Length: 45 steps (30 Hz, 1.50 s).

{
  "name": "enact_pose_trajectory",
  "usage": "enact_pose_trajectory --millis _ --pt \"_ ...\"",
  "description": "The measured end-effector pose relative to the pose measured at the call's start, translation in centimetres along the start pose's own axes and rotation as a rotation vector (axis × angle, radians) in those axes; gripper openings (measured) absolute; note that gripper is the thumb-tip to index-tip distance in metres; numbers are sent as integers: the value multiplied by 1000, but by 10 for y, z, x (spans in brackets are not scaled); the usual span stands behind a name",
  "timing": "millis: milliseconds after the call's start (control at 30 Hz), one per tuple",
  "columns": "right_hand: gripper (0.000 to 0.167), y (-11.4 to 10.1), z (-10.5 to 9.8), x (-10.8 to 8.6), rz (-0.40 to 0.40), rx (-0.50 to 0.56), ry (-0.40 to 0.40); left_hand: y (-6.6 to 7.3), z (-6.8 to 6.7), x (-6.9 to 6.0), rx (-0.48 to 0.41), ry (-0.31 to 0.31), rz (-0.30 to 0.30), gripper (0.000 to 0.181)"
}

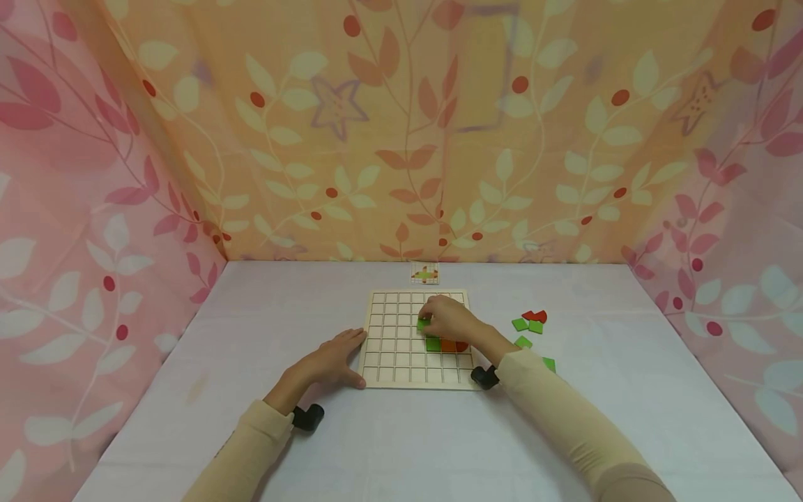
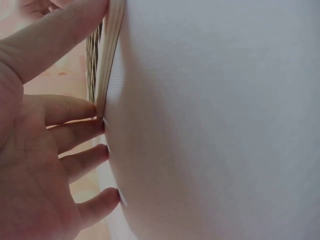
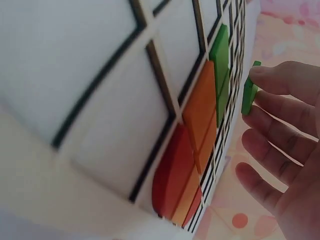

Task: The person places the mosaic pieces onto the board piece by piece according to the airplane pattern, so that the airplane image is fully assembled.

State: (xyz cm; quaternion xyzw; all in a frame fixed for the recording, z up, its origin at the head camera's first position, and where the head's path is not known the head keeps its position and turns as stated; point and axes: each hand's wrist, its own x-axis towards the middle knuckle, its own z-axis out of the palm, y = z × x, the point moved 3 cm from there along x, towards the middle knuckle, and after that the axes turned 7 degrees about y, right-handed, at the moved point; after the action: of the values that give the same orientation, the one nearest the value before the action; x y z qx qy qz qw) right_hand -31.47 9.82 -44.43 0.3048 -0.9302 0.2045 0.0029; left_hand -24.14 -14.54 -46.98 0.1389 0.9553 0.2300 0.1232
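One tile (image 3: pixel 248 95) is pinched in the right hand (image 1: pixel 454 320); the spread left hand (image 1: pixel 331 358) should steady the board (image 1: pixel 396 358) for square seating.

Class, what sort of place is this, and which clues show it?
Probably a curtained-off tabletop booth, likely indoors: leaf-patterned cloth stands at the back and both sides of a white table, which holds a gridded board and coloured tiles.
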Motion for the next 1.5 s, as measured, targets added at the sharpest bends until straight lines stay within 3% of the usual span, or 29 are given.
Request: enact_pose_trajectory --millis 333,700,1200,1500 --pt "20 -8 5 6 -31 -23 -7 1 0 1 9 -2 1 102" --pt "18 -13 14 6 -35 -59 -66 0 1 0 2 0 -7 101" --pt "23 -11 11 4 -52 -81 -31 1 0 -1 4 4 3 101" --pt "24 0 -3 -4 16 15 -6 1 -1 -1 9 10 8 101"
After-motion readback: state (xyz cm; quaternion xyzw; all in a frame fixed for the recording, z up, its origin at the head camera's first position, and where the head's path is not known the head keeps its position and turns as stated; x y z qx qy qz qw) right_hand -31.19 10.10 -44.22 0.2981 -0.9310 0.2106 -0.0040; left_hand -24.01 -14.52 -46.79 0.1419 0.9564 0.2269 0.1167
